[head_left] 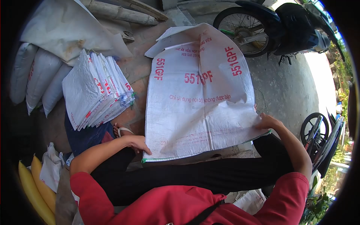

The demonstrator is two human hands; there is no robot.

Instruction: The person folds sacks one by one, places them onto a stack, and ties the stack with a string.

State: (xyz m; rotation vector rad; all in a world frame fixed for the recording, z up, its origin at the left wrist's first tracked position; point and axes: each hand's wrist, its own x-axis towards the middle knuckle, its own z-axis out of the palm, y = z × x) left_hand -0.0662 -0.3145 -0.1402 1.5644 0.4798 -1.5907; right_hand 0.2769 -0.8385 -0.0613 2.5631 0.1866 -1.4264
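In the head view, a large white woven-plastic sack with red print (176,116) is spread out in front of the seated person, just beyond the black-trousered legs (187,174). Its near edge, trimmed in green, is turned toward the body, while the far end is left creased and partly folded over.

The near left corner is pinched by the left hand (138,144), with the digits closed over the top of the material. The right side edge, near the other close corner, is gripped by the right hand (267,122); some of its fingers are hidden behind the sack. The two hands are held well apart.

To the left, a thick stack of folded white sacks with red print (82,90) is placed near the left forearm. Full white sacks (43,75) are seen beyond it, partly covered by a dirty off-white sheet (71,30). A dark motorbike (296,26) is parked on the grey concrete floor (285,86) at the far right.

The sack can be judged light, thin and floppy, likely somewhat slippery and prone to holding creases, but hardly fragile. It is probably best held by its corners or firmer edges, as the middle may sag or buckle.
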